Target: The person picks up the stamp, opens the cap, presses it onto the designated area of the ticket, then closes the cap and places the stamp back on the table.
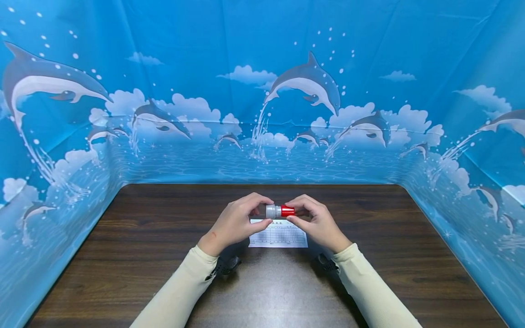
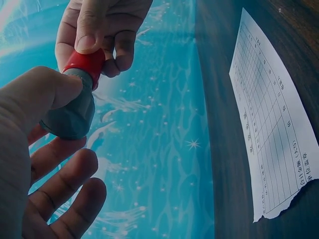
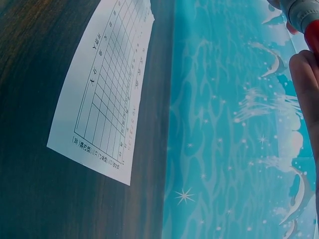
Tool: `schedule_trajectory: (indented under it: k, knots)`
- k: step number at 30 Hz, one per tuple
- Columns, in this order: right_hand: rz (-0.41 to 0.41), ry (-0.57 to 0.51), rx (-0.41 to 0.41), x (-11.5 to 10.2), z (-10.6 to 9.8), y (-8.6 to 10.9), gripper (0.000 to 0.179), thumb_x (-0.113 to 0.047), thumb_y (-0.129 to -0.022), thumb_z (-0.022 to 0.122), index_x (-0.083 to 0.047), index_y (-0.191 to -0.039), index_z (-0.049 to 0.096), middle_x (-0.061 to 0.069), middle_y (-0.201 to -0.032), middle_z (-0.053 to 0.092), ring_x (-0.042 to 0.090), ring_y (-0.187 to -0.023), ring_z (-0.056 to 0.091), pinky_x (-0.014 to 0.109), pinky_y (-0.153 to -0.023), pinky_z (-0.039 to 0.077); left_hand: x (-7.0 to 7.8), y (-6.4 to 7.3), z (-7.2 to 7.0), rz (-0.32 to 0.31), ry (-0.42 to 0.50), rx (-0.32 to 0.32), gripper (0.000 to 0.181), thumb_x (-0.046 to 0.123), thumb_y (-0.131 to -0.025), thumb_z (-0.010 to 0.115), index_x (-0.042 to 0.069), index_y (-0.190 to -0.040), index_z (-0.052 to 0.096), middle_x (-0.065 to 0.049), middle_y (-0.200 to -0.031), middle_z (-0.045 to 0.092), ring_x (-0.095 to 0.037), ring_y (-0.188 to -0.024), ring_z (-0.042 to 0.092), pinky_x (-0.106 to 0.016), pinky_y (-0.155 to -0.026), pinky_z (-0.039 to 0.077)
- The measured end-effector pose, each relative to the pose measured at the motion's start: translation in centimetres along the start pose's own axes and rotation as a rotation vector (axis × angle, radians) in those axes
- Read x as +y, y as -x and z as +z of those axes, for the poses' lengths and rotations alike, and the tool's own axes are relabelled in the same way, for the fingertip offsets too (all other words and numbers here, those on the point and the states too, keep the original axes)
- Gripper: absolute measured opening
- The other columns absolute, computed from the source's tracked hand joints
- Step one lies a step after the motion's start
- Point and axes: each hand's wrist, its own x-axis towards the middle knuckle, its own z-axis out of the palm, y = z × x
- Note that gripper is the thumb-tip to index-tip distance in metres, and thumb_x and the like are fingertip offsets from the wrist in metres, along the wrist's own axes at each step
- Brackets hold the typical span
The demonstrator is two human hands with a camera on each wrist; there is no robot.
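Note:
A small silver-grey cylinder with a red cap (image 1: pixel 280 211) is held sideways above the table between both hands. My left hand (image 1: pixel 239 221) grips the grey body (image 2: pixel 70 115) with thumb and fingers. My right hand (image 1: pixel 316 221) pinches the red cap (image 2: pixel 85 62) with thumb and fingers. In the right wrist view only the grey body's end (image 3: pixel 300 12) and a fingertip (image 3: pixel 306 74) show at the right edge. A white printed sheet with a table grid (image 1: pixel 279 234) lies flat on the table just under the hands.
The dark wooden table (image 1: pixel 164 255) is walled at the back and both sides by a blue dolphin-print cloth (image 1: pixel 262 91). The paper sheet (image 2: pixel 274 119) (image 3: pixel 99 94) has a torn edge.

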Motion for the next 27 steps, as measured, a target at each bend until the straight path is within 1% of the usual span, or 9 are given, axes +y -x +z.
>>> schedule_trajectory:
  k: [7, 8, 13, 16, 19, 21, 23, 25, 27]
  knots:
    - [-0.005, 0.005, 0.005, 0.0, -0.1, -0.1, 0.038, 0.004, -0.086, 0.081, -0.01, -0.12, 0.072, 0.004, -0.114, 0.069, 0.019, -0.096, 0.071, 0.031, -0.085, 0.061, -0.1, 0.0, 0.1, -0.003, -0.021, 0.012, 0.041, 0.026, -0.084, 0.089, 0.018, -0.12, 0.071, 0.008, -0.105, 0.067, -0.007, -0.076, 0.057, -0.021, -0.064, 0.053]
    - [-0.005, 0.005, 0.006, 0.0, -0.1, 0.0, 0.038, 0.004, -0.086, 0.081, -0.011, -0.12, 0.072, 0.004, -0.114, 0.069, 0.019, -0.096, 0.071, 0.031, -0.084, 0.061, -0.1, 0.0, 0.1, -0.004, -0.023, 0.012, 0.041, 0.027, -0.084, 0.089, 0.018, -0.12, 0.071, 0.008, -0.104, 0.067, -0.007, -0.076, 0.056, -0.021, -0.064, 0.053]
    - [-0.002, 0.008, 0.01, 0.1, -0.2, 0.0, 0.035, -0.002, -0.088, 0.081, -0.012, -0.12, 0.072, 0.002, -0.115, 0.069, 0.017, -0.096, 0.071, 0.03, -0.084, 0.061, -0.3, 0.0, 0.1, -0.019, -0.024, -0.002, 0.04, 0.026, -0.087, 0.086, 0.018, -0.122, 0.07, 0.007, -0.105, 0.067, -0.012, -0.078, 0.061, -0.023, -0.065, 0.054]
    - [0.008, 0.014, 0.037, 0.3, -0.5, 0.0, 0.033, -0.002, -0.088, 0.081, -0.011, -0.119, 0.072, 0.003, -0.115, 0.069, 0.018, -0.095, 0.071, 0.03, -0.083, 0.061, -0.5, 0.1, -0.2, -0.064, -0.029, 0.012, 0.04, 0.025, -0.088, 0.085, 0.017, -0.124, 0.069, 0.005, -0.107, 0.068, -0.011, -0.08, 0.061, -0.025, -0.067, 0.056]
    - [0.025, 0.04, 0.08, 0.5, -0.9, -0.1, 0.033, -0.001, -0.088, 0.082, -0.01, -0.118, 0.072, 0.004, -0.115, 0.07, 0.018, -0.094, 0.07, 0.028, -0.083, 0.061, -0.9, 0.2, -0.5, -0.132, -0.039, 0.032, 0.047, 0.026, -0.09, 0.083, 0.018, -0.134, 0.067, 0.003, -0.112, 0.069, -0.007, -0.082, 0.061, -0.027, -0.07, 0.057]
    - [0.049, 0.052, 0.105, 0.6, -1.0, -0.2, 0.033, -0.001, -0.088, 0.082, -0.009, -0.118, 0.072, 0.005, -0.114, 0.07, 0.019, -0.095, 0.07, 0.027, -0.083, 0.061, -1.3, 0.3, -0.8, -0.17, -0.042, 0.04, 0.05, 0.028, -0.092, 0.081, 0.019, -0.139, 0.065, 0.002, -0.114, 0.07, -0.008, -0.084, 0.062, -0.029, -0.072, 0.058]
    - [0.076, 0.067, 0.127, 0.8, -1.1, -0.3, 0.033, -0.002, -0.088, 0.081, -0.008, -0.119, 0.072, 0.006, -0.114, 0.071, 0.02, -0.095, 0.069, 0.026, -0.083, 0.06, -1.7, 0.3, -0.9, -0.2, -0.053, 0.047, 0.052, 0.029, -0.094, 0.08, 0.02, -0.142, 0.064, 0.001, -0.115, 0.07, -0.009, -0.085, 0.063, -0.03, -0.073, 0.058]
    - [0.095, 0.074, 0.147, 0.9, -1.2, -0.3, 0.032, -0.002, -0.089, 0.081, -0.007, -0.119, 0.072, 0.008, -0.114, 0.071, 0.02, -0.094, 0.069, 0.025, -0.083, 0.06, -2.1, 0.3, -1.0, -0.233, -0.06, 0.051, 0.048, 0.029, -0.094, 0.079, 0.019, -0.139, 0.066, 0.001, -0.112, 0.071, -0.011, -0.086, 0.063, -0.031, -0.073, 0.057]
    - [0.109, 0.094, 0.166, 1.0, -1.3, -0.3, 0.032, -0.003, -0.089, 0.08, -0.006, -0.12, 0.072, 0.008, -0.114, 0.071, 0.02, -0.094, 0.068, 0.025, -0.082, 0.059, -2.6, 0.4, -1.1, -0.28, -0.059, 0.054, 0.044, 0.027, -0.094, 0.079, 0.018, -0.135, 0.068, 0.002, -0.108, 0.071, -0.015, -0.086, 0.063, -0.034, -0.072, 0.056]
